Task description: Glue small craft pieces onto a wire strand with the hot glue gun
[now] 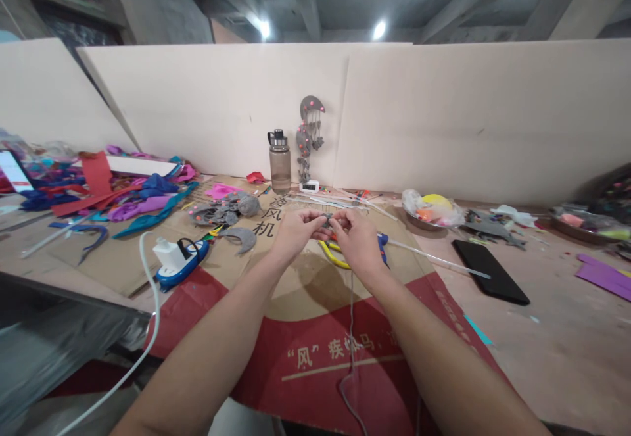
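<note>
Both hands meet over the cardboard sheet [290, 298], fingertips pinched on one small grey piece [327, 218] that looks like felt. My left hand [299, 229] grips it from the left side, and my right hand [359, 242] from the right. The fingers cover much of the piece. A thin grey yarn [351, 331] hangs below my right hand and trails over the red part of the cardboard. Under the hands lies a tool with yellow handles [332, 257]. Partly hidden behind my right hand is a blue glue gun [383, 242], with a clear glue stick [438, 256] extending rightward.
A water bottle [280, 163] stands at the back beside a grey moon-shaped hanging ornament [311, 108]. To the left are grey felt pieces [217, 211], a blue power strip [183, 268] and colourful fabric scraps [128, 193]. A black phone [490, 271] and filled bowls [431, 220] lie right.
</note>
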Demonstrator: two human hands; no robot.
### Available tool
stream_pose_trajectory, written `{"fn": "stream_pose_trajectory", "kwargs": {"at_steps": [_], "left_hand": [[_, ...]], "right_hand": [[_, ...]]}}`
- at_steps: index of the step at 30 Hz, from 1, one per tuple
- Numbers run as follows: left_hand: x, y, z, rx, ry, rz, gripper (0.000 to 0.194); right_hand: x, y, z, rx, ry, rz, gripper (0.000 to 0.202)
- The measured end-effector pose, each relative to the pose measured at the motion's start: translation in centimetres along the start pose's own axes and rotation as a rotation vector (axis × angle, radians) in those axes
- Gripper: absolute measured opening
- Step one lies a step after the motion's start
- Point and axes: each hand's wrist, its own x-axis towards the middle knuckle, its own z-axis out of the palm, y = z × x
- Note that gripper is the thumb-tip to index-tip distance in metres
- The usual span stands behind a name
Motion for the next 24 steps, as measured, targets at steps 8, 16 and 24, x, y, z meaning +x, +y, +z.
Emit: {"fn": "stream_pose_trajectory", "kwargs": {"at_steps": [8, 16, 24], "left_hand": [[-0.08, -0.04, 0.05, -0.027, -0.04, 0.008, 0.016], [0.04, -0.33, -0.09, -0.006, -0.067, 0.009, 0.017], [-0.42, 0.23, 0.41, -0.001, -0.041, -0.001, 0.014]], "right_hand": [[0.1, -0.25, -0.18, -0.043, 0.014, 0.033, 0.011], [0.08, -0.09, -0.07, -0.103, -0.002, -0.015, 0.015], [0.06, -0.3, 0.0, -0.131, 0.007, -0.007, 0.019]]}}
